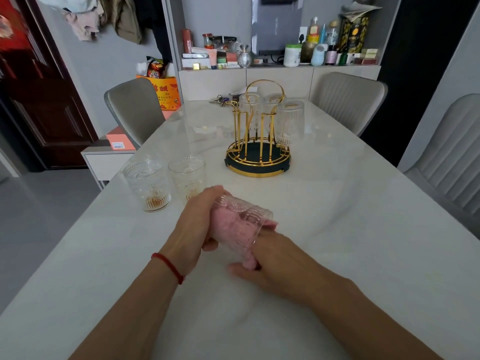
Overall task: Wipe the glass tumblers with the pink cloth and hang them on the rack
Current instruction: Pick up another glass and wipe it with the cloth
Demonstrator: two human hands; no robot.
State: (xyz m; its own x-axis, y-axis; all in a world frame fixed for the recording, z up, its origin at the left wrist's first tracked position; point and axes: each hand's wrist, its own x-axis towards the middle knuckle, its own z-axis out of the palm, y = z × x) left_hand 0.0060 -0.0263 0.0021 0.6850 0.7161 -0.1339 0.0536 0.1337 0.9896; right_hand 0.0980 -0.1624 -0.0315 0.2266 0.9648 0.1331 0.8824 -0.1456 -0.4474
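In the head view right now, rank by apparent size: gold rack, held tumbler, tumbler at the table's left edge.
1. gold rack
2/3. held tumbler and left-edge tumbler look alike; nearness to the camera makes ranking unsure.

Very little writing can be read. At about eleven o'clock from the bench [337, 203], an orange-yellow bag [166, 93] carries large red characters, too blurred to make out. Above it, a red snack packet [155, 68] bears print that cannot be deciphered. At nine o'clock, a coral-pink box [120, 141] carries a small white sticker [118, 145] with a barcode-like mark, its digits illegible. At one o'clock on the shelf [280, 65], a black and gold tin [353, 35] shows a small gold label, unreadable. The bottles' labels there are too small to tell.
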